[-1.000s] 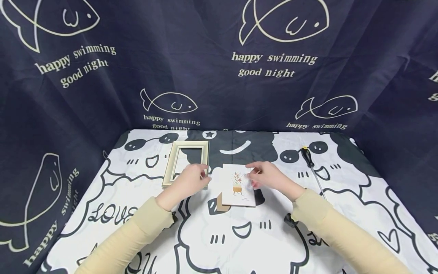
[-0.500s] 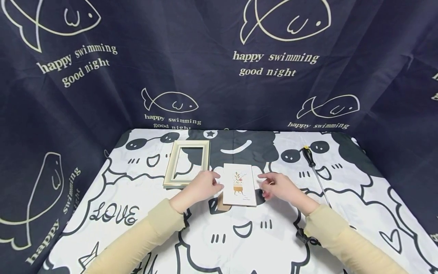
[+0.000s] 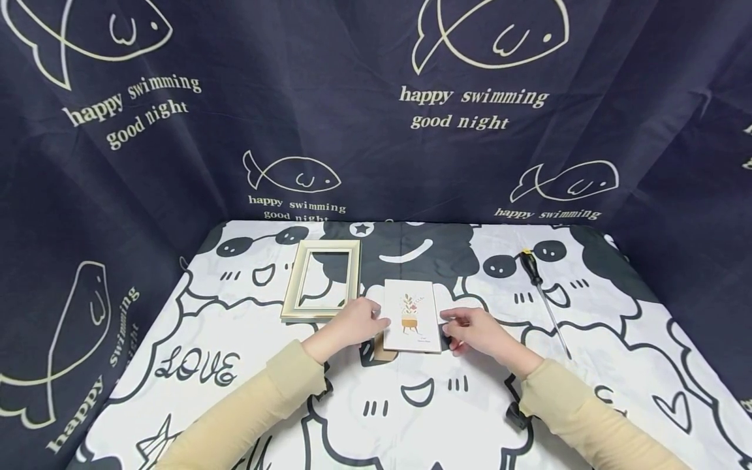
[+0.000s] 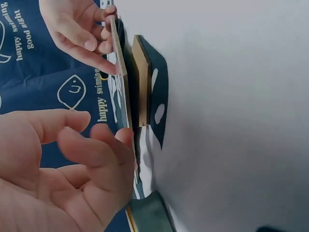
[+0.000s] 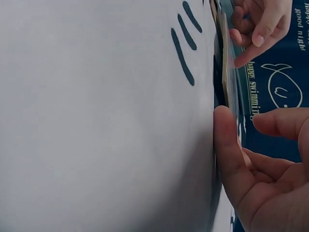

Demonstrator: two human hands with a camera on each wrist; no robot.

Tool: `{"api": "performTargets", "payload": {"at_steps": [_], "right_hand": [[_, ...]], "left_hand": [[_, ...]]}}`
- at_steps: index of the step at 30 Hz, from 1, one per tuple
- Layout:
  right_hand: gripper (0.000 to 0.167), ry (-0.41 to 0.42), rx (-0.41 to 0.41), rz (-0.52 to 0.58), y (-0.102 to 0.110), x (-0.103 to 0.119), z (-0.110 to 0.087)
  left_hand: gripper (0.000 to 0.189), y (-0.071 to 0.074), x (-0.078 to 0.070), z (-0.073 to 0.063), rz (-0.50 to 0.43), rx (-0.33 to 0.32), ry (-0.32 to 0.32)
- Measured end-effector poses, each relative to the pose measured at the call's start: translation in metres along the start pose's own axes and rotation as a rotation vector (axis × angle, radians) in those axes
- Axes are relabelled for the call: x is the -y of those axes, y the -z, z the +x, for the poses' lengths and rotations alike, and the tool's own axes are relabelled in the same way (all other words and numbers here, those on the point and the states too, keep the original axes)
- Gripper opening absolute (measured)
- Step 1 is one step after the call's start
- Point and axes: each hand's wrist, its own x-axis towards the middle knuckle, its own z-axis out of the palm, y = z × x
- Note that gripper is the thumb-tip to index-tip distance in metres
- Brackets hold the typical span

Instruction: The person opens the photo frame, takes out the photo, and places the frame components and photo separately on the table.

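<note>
A flat white picture board (image 3: 414,326) printed with a potted plant lies on the table cloth. Under it, a brown piece (image 3: 384,354) like a frame's easel stand sticks out at the lower left; in the left wrist view this stand piece (image 4: 141,77) props the board (image 4: 122,72) off the cloth. My left hand (image 3: 356,321) is at the board's left edge, fingers loosely bent and not closed on it. Beside the right edge is my right hand (image 3: 482,334), its fingers (image 5: 224,130) low against the cloth; whether they touch the board I cannot tell.
A cream-gold picture frame (image 3: 291,294) with an open middle lies behind my left hand. To the right is a screwdriver (image 3: 530,267) with a black handle, its shaft pointing toward me. A dark blue curtain (image 3: 376,130) hangs behind the table.
My left hand has moved right to the board's left edge. The right hand has come off the board's upper right and is now lower, beside its right edge. The board stays put.
</note>
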Motion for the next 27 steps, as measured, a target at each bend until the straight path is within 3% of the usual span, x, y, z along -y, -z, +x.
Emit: {"api": "performTargets", "payload": {"at_steps": [7, 20, 27], "right_hand": [[0.043, 0.017, -0.022, -0.07, -0.003, 0.0059, 0.001], [0.042, 0.035, -0.019, -0.109, -0.0063, 0.0081, 0.0026], [0.042, 0.039, -0.022, -0.127, -0.007, 0.0101, 0.003]], "left_hand": [[0.047, -0.0052, -0.0005, 0.0068, -0.03, 0.006, 0.031], [0.045, -0.0061, -0.0062, 0.0035, -0.002, -0.017, 0.004], [0.031, -0.0043, -0.0075, 0.0018, -0.021, -0.037, -0.034]]}}
